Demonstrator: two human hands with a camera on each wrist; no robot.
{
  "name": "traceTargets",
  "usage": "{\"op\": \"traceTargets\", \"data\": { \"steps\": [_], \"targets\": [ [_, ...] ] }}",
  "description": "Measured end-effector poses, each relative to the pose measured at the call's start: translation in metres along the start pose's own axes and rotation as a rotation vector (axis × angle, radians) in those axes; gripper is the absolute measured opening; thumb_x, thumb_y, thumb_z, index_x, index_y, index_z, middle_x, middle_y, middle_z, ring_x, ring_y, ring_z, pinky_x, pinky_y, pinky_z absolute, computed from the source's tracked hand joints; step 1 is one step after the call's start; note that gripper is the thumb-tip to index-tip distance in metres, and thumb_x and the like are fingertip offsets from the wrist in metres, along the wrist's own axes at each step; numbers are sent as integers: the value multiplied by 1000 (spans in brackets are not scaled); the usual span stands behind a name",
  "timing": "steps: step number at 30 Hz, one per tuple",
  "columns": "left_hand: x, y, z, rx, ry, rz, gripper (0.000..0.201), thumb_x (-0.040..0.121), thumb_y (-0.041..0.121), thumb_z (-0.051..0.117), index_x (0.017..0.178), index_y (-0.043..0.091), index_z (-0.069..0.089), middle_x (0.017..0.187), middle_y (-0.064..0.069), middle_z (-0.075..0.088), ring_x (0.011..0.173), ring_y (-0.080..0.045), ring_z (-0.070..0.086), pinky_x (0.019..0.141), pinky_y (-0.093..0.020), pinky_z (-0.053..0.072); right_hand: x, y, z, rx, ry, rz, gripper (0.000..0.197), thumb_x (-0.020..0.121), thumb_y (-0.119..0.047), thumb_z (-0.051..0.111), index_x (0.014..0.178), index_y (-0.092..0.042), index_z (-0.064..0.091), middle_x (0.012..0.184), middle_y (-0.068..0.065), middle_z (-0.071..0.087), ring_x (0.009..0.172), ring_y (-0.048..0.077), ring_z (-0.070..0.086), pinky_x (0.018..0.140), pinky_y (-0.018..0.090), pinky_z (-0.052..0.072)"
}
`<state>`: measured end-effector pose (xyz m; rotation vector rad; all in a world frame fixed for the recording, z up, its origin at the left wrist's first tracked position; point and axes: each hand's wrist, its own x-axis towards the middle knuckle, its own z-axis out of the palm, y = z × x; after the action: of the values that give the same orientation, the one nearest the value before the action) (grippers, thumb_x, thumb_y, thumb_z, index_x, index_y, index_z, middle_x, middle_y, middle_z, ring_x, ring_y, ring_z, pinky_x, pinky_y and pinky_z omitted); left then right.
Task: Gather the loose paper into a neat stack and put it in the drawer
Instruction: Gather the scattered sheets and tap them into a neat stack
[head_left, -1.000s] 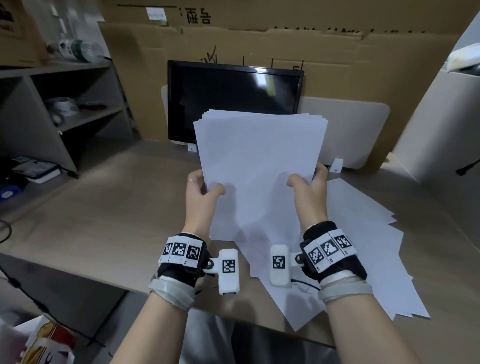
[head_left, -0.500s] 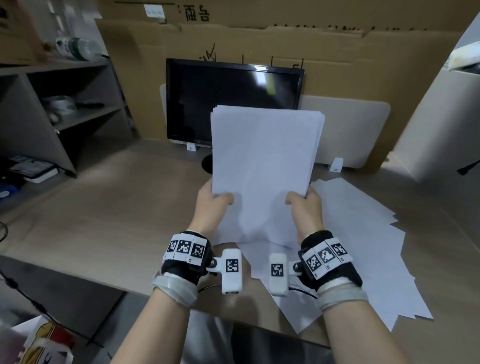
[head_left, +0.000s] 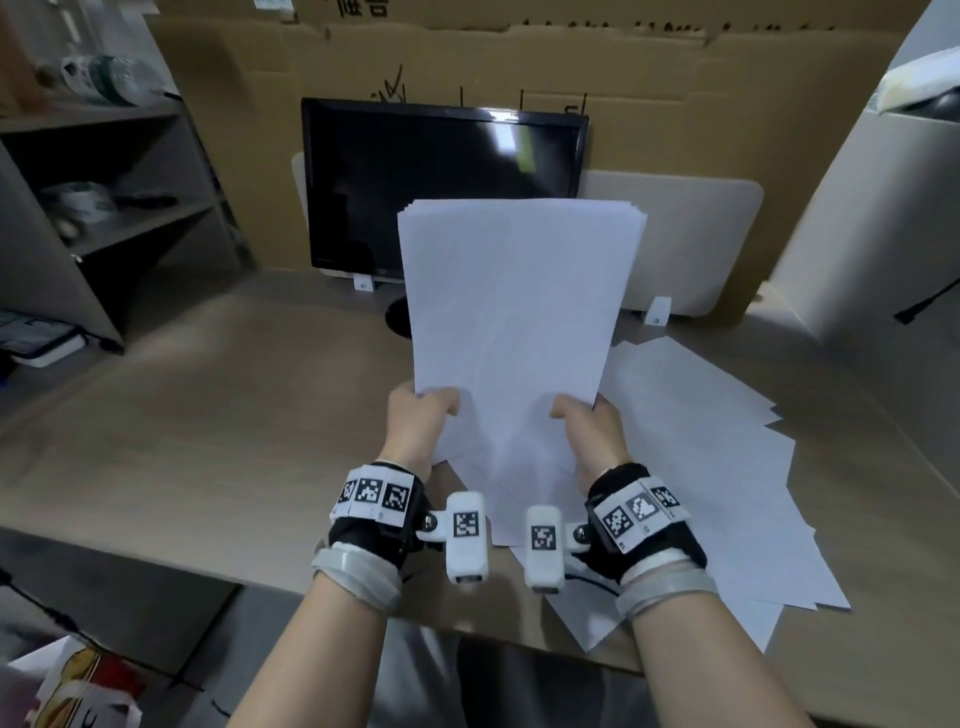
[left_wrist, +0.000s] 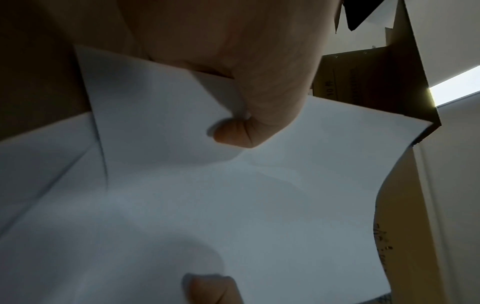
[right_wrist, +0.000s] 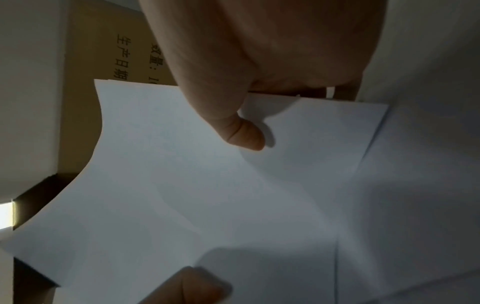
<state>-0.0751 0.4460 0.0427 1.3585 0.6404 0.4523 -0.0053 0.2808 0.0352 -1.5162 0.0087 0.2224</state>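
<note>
I hold a stack of white paper (head_left: 514, 312) upright over the desk, short edge down. My left hand (head_left: 423, 415) grips its lower left edge, thumb on the near face. My right hand (head_left: 584, 421) grips the lower right edge the same way. The sheets' top edges are slightly fanned. In the left wrist view the thumb (left_wrist: 233, 133) presses on the paper stack (left_wrist: 233, 205). The right wrist view likewise shows a thumb (right_wrist: 244, 137) on the paper stack (right_wrist: 207, 195). More loose sheets (head_left: 727, 467) lie spread on the desk under and right of my hands. No drawer is in view.
A black monitor (head_left: 441, 187) stands behind the stack against a cardboard wall (head_left: 675, 104). A grey shelf unit (head_left: 104, 208) with small items is at the left. The wooden desk (head_left: 182, 441) extends left of my hands. A white partition (head_left: 857, 234) rises at the right.
The stack has been squared up: its sheets were fanned wide, now they are nearly aligned and narrower. Both hands slid lower and closer together on its bottom edge.
</note>
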Motion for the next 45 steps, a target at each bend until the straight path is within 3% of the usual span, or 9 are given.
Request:
{"op": "traceTargets", "data": {
  "steps": [4,7,14,17,22,27,34,37,45],
  "targets": [
    [7,-7,-7,109,-58,-95,44,67,8,73,109,-5,67,98,-7,67,80,-22,62,64,-27,47,9,5,-6,-44,-31,75,14,75,-3,62,87,-8,66,92,8,68,91,30,66,83,36,53],
    [6,-18,-12,152,-142,-63,23,83,7,79,105,6,75,100,-4,77,92,-20,74,67,-24,55,8,8,-10,-101,-91,101,23,77,-9,70,100,-8,71,105,11,74,103,32,69,97,46,53],
    [-7,-8,6,115,-257,52,32,95,34,72,117,11,74,111,-4,78,105,-23,74,96,-42,57,0,-3,-33,-106,8,-100,11,96,-11,59,96,-18,68,102,4,73,96,22,68,86,32,53],
    [-17,-13,21,162,-339,23,32,98,34,68,119,11,71,107,-6,78,86,-21,75,73,-40,63,-3,-8,-57,-158,102,-59,16,93,-12,60,97,2,67,113,23,69,93,35,69,91,47,53],
    [-36,-19,54,229,-459,35,22,105,25,52,119,13,64,86,-8,76,58,-21,70,42,-23,48,-18,-9,-107,-183,174,8,6,89,-12,67,90,-10,72,103,12,75,92,26,71,89,43,56],
    [-47,-25,93,257,-542,-5,19,103,18,56,116,10,67,105,-7,74,81,-15,69,61,-29,61,-29,-5,-150,-251,292,50,13,92,-19,61,81,-16,67,106,15,73,97,35,69,77,37,54],
    [-29,-39,106,423,-460,-25,12,85,7,56,90,17,57,84,-4,51,90,-20,42,64,-28,37,-21,8,-179,-234,442,45,21,95,-4,55,112,-4,66,109,9,69,91,21,60,77,28,44],
    [-15,-40,102,656,-343,-21,37,91,21,52,124,15,66,135,-7,58,133,-31,42,109,-41,40,-17,17,-178,-243,434,88,23,96,-5,54,118,-3,63,105,6,64,93,22,58,78,27,41],
    [11,-39,71,995,-152,-62,66,89,39,53,147,10,43,157,-15,34,147,-33,25,118,-48,26,-5,15,-185,-294,398,48,13,95,-8,55,103,-8,65,97,5,67,86,23,59,79,29,43]
  ]
}}
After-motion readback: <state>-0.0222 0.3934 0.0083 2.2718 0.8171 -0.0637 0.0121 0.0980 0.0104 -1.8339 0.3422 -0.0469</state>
